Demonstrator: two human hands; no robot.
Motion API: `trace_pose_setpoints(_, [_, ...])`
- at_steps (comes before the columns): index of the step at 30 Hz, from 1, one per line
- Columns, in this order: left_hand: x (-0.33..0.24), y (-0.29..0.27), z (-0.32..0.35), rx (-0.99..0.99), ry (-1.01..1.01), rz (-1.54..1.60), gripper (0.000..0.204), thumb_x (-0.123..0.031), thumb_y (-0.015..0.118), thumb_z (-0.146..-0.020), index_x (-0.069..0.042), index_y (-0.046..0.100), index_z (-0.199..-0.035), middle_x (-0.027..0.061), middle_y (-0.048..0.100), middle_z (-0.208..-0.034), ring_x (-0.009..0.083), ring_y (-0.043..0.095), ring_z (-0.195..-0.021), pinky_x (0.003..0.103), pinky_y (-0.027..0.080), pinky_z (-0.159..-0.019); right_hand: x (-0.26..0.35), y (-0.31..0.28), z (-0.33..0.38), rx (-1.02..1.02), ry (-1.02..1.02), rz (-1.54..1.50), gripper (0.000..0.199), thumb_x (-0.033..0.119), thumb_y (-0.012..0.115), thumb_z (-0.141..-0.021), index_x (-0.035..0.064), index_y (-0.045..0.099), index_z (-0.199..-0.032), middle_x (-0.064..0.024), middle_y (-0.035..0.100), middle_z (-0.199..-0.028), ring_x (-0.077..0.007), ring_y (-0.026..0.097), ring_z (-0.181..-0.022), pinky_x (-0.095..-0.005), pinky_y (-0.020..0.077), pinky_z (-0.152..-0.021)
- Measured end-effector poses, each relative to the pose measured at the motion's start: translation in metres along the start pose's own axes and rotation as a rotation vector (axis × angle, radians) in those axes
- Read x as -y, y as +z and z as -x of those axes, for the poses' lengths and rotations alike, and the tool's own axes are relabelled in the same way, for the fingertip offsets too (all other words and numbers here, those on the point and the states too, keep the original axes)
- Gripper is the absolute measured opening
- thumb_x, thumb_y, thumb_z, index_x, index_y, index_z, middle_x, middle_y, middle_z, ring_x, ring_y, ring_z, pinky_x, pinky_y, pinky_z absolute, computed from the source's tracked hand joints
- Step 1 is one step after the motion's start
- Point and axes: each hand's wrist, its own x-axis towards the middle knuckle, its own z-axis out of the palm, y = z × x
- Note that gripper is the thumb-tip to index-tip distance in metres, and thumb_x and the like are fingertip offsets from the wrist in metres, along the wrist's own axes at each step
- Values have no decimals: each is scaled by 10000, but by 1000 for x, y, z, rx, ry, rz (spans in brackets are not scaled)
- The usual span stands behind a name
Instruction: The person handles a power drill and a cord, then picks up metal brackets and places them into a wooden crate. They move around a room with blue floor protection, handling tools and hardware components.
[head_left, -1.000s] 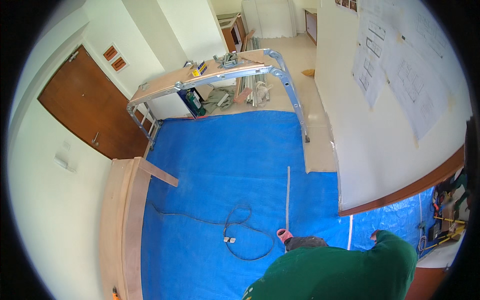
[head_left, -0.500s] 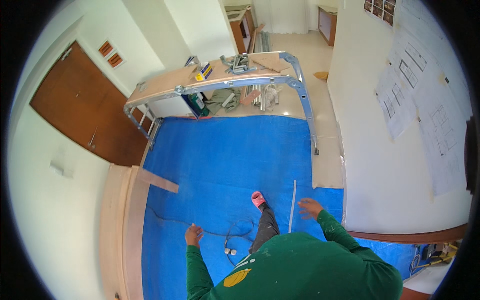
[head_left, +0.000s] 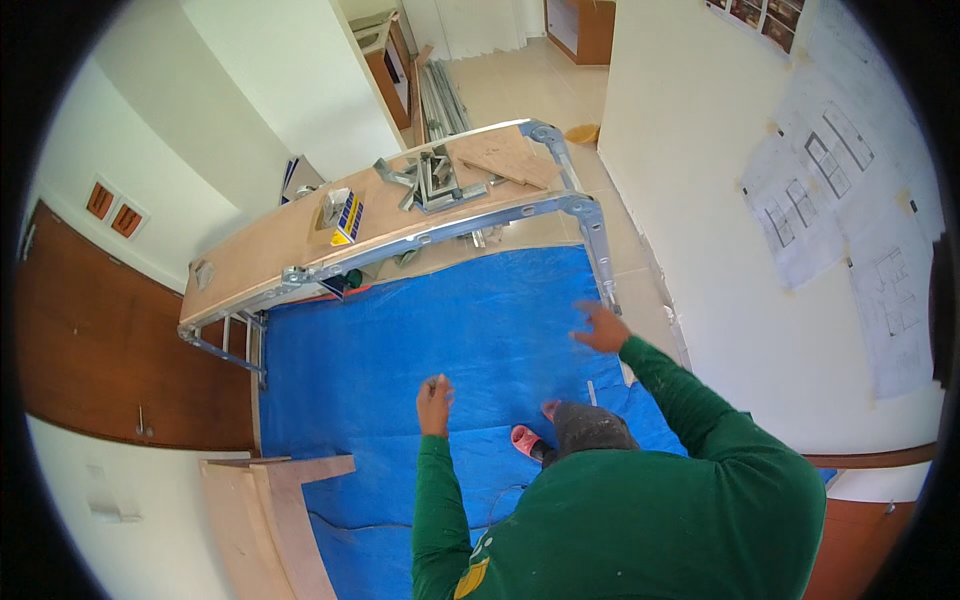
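Ladder platform [head_left: 280, 235], upper left to centre of frame, stands beyond our right hand [head_left: 602, 330], spread wide, and left hand [head_left: 434, 406], half-curled; contents we cannot tell.

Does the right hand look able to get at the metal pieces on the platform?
Probably not without stepping closer: the right hand looks empty and nothing seems to block the metal pieces, but blue sheet stretches between the person's feet and the platform.

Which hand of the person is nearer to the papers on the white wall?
The right hand. It is in the air, to the left of the papers; the left hand is farther left of them, above the blue sheet.
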Motion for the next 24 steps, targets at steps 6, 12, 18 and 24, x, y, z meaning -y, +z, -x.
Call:
trace_pose_setpoints(6, [-138,28,-112,-8,210,-139,423,-406,655,-999,-11,629,-1148,71,669,-1065,172,639,-953,330,520,-813,35,-108,-217,-341,-206,298,964,573,816,-761,89,442,-1505,-310,373,-1550,-462,322,-1469,-499,293,-1212])
trace_pose_setpoints(12, [-272,80,-255,-79,628,-503,815,-581,709,-903,70,519,-1355,279,646,-1219,380,647,-1153,458,518,-982,43,-152,-353,-192,40,434,1038,607,854,-666,174,449,-1519,-289,324,-1588,-461,339,-1462,-557,290,-1194])
trace_pose_setpoints(18, [-320,134,-369,37,387,-957,1154,-739,726,-728,21,365,-1519,319,623,-1268,456,575,-1256,532,485,-1002,75,-152,-384,25,175,373,1067,527,903,-599,183,453,-1503,-204,387,-1554,-421,376,-1437,-578,312,-1167])
trace_pose_setpoints(24, [-326,155,-392,115,294,-1231,1013,-603,722,-735,-49,400,-1520,315,626,-1247,470,610,-1158,561,490,-939,63,-164,-387,-34,87,221,1019,479,920,-590,98,520,-1446,-227,499,-1450,-402,447,-1378,-466,356,-1169])
